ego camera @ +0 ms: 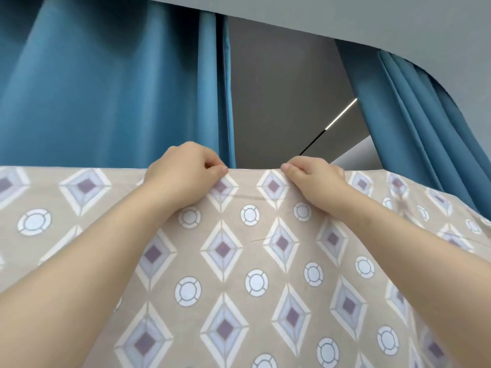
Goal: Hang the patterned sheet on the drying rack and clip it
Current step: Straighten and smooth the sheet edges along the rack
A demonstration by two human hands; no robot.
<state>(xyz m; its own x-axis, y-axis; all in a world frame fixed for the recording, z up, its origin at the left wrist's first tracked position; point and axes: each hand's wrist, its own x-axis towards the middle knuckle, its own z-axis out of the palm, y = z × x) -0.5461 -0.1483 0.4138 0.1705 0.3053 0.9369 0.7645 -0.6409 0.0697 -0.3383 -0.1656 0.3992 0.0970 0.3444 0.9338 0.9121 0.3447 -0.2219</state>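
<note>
The patterned sheet (pixel 255 261) is beige with purple diamonds and white circles, and it fills the lower half of the head view, stretched flat with its top edge running level across the frame. My left hand (pixel 186 171) pinches that top edge just left of centre. My right hand (pixel 313 179) pinches the same edge a short way to the right, thumb tips facing each other. Both forearms reach up over the cloth. The drying rack is hidden behind the sheet, and no clip shows.
Blue curtains (pixel 114 88) hang behind the sheet on the left and another blue curtain (pixel 414 107) on the right. Between them is a grey wall (pixel 279 96) with a thin lit strip (pixel 341 114). A grey ceiling edge runs across the top.
</note>
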